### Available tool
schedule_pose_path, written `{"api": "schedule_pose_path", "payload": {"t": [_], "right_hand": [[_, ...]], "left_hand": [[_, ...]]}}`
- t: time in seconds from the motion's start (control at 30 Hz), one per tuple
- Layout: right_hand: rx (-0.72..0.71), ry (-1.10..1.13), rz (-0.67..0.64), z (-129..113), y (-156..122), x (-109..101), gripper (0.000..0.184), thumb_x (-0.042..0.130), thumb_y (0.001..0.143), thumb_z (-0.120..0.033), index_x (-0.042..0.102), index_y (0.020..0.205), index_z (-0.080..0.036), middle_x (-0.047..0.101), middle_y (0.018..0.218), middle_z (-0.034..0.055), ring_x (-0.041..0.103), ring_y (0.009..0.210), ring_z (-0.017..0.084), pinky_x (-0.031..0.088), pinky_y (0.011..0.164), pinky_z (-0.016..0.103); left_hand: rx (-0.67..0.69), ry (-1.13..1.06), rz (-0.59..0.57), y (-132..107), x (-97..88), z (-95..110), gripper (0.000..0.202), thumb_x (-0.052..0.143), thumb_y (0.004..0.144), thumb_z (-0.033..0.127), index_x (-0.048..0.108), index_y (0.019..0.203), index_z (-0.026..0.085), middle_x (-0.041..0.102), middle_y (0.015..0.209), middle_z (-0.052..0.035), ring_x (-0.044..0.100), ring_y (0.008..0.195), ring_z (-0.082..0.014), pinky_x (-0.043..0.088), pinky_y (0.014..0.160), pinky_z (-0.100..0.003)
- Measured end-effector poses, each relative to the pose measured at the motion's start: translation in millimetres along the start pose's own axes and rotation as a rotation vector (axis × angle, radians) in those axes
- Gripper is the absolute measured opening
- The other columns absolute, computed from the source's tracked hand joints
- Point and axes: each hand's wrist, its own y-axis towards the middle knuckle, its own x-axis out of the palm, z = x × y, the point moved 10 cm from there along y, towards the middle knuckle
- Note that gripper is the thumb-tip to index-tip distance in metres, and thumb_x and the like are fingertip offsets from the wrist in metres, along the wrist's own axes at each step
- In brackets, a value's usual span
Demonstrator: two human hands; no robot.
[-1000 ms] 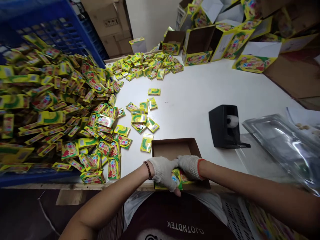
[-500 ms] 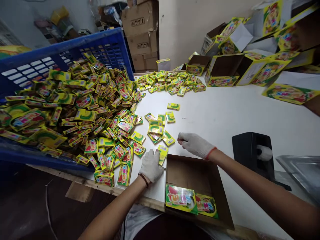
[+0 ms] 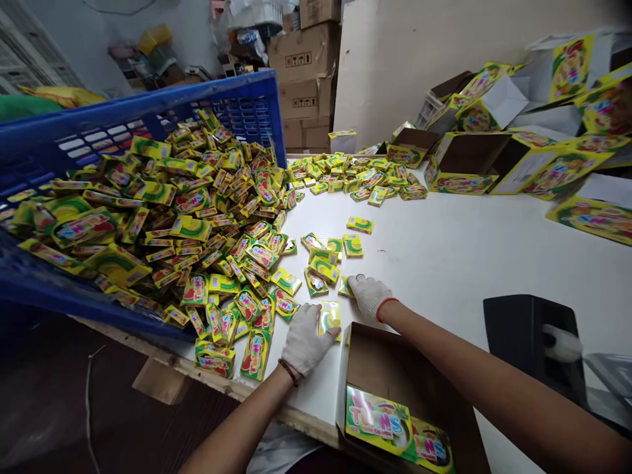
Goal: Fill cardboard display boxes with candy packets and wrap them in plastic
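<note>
In the head view, the left hand [image 3: 306, 337] (it is gloved) grasps a small yellow-green box [image 3: 330, 316] near the far left corner of the cardboard carton [image 3: 372, 362]. Beyond this carton, the right hand [image 3: 371, 296] touches another box [image 3: 344, 288]; whether it grips, one cannot tell.

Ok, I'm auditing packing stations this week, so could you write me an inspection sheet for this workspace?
Surface: white table with a wooden front edge.
Job's things: open brown box at the front, two packs visible inside; blue crate heaped with small packs.
Clutter: loose packs between crate and back edge; black dispenser on the right; yellow cartons piled at back right.
Hands: both gloved; left hand touches one pack, right hand another; firmness of grip unclear.
Cables: thin pale cord at lower left, type unclear.
Surroundings: stacked brown cartons beside a pale wall.
</note>
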Motion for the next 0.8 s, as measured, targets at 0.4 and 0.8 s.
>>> {"api": "schedule_pose_path", "payload": {"t": [0.4,0.8], "right_hand": [[-0.007,0.069,-0.046,58,-32,-6,0.034,0.045,0.085,-0.012,0.06,0.115,-0.017,0.069,0.115,0.0148,0.068,0.101,0.028,0.048,0.078,0.034],[-0.671,0.095,0.156,-32,-44,-20,0.026,0.056,0.079,-0.004,0.063,0.101,-0.016,0.064,0.113,0.0138,0.061,0.109,0.026,0.049,0.093,0.039]], "left_hand": [[0.304,0.198,-0.08,3,13.5,22,0.06,0.072,0.073,0.04,0.057,0.13,0.023,0.047,0.145,-0.0141,0.048,0.128,-0.0347,0.04,0.109,-0.048],[0.269,0.098,-0.11,58,3.4,35,0.046,0.028,0.104,0.037,0.067,0.088,0.018,0.067,0.083,-0.0014,0.062,0.08,-0.0156,0.05,0.073,-0.024]]}}
